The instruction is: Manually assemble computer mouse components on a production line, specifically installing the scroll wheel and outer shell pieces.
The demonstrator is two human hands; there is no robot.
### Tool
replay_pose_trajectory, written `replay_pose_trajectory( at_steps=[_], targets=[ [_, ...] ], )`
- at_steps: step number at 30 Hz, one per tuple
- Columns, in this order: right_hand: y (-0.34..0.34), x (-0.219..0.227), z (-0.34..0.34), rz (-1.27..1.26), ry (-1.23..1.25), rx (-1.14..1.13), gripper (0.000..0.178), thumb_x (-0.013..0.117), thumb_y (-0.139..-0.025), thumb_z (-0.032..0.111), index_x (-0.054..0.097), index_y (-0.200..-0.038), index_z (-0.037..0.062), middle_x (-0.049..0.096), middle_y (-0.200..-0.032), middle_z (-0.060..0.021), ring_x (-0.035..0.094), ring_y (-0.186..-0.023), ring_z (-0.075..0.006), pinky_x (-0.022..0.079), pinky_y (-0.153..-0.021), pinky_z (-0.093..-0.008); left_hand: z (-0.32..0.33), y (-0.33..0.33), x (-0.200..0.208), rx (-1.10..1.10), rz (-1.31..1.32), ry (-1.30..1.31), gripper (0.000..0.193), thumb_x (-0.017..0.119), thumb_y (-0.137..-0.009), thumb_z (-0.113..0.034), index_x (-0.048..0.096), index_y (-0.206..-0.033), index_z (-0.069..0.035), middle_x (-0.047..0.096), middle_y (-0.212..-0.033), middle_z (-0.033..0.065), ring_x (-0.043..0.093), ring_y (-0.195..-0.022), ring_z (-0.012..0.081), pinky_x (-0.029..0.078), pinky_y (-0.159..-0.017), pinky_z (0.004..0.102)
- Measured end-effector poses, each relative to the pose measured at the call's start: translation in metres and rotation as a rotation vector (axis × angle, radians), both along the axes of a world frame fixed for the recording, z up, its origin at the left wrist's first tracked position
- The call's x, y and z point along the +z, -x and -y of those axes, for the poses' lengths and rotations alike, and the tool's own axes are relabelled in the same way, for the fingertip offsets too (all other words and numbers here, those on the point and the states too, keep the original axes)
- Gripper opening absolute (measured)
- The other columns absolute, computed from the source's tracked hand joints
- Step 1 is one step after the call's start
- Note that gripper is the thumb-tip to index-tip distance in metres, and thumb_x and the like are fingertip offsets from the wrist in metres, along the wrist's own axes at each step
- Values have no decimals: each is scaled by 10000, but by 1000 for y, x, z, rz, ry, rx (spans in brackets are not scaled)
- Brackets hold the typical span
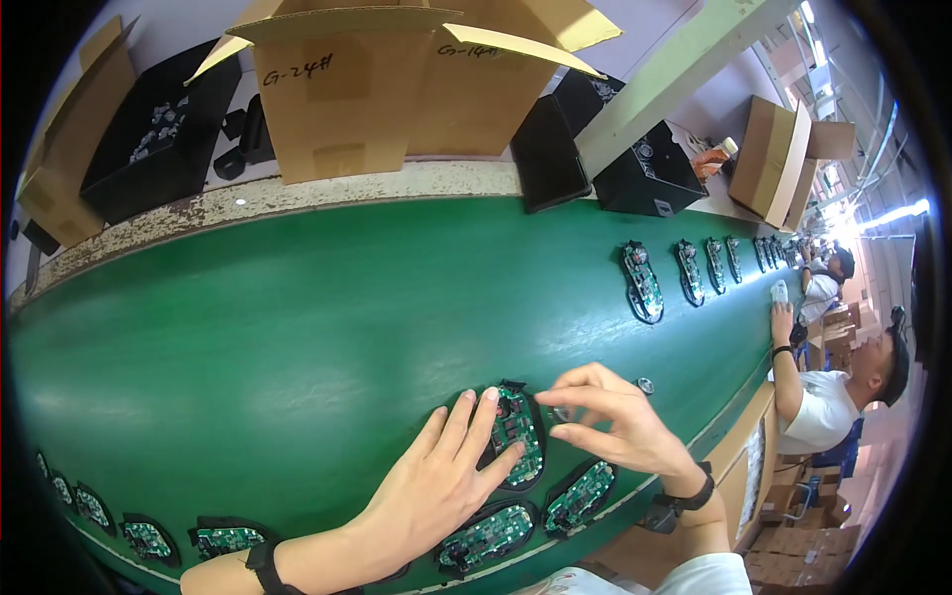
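Two dark handwritten marks show on the brown cardboard boxes (337,119) behind the green tabletop (327,297). On it, the circuit board (527,418) lies in its black shell, between the hands. The left hand (436,486), palm down, rests spread fingers upon it, with wide grip. The right hand (632,426) curves a narrow grip around a small round piece (561,415); whether it pinches, one cannot tell.

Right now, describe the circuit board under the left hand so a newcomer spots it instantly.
On the long green work surface, go to the near side, where the left hand and right hand come close together. The black-rimmed green circuit board lies partly under the left hand, just beyond two similar boards. Unlike those two, it has that hand's fingertips on it.
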State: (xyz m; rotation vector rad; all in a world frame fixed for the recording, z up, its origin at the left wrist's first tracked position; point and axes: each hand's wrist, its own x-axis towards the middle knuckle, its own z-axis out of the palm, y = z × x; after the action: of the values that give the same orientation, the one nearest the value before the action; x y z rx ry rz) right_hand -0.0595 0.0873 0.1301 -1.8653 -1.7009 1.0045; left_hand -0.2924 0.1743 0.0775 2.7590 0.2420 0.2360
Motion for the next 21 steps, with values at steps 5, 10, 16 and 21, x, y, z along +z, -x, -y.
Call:
replay_pose_trajectory(
  at_steps=[5, 10, 16, 21],
  targets=[
    [17, -22, -12, -101, -130, -52, 380, 784, -818, 94, 695, -1186, 71, 668, -1147, -74, 614, -824, -139, 527, -621, -252, 2, -3, 4, 65, -64, -119, 463, 591, -878, -208, 579, -1341, -206, 422, -1416, 308, 494, -1258, 414, 442, -1030, 519],
    [12, -29, -17, 234, -395, 126, 374, 819, -755, 137, 725, -1111, 75, 721, -1086, -30, 604, -757, -178, 512, -591, -259, 5, -7, 10, 58, -140, -141, 464, 524, -922, -222, 532, -1375, -119, 415, -1442, 300, 471, -1282, 392, 395, -1065, 531],
    [15, -34, -15, 315, -455, 134, 373, 818, -727, 139, 729, -1086, 91, 715, -1075, -5, 591, -737, -178, 518, -587, -273, 6, -14, 12, 60, -189, -151, 438, 523, -926, -220, 550, -1349, -112, 420, -1434, 291, 491, -1240, 371, 387, -1070, 529],
    [17, -26, -10, 509, -466, 140, 404, 805, -716, 127, 717, -1109, 101, 681, -1020, 6, 568, -737, -171, 512, -573, -269, 6, -16, 12, 52, -211, -132, 435, 523, -925, -215, 558, -1346, -110, 411, -1441, 280, 491, -1235, 373, 384, -1068, 533]
  ],
)
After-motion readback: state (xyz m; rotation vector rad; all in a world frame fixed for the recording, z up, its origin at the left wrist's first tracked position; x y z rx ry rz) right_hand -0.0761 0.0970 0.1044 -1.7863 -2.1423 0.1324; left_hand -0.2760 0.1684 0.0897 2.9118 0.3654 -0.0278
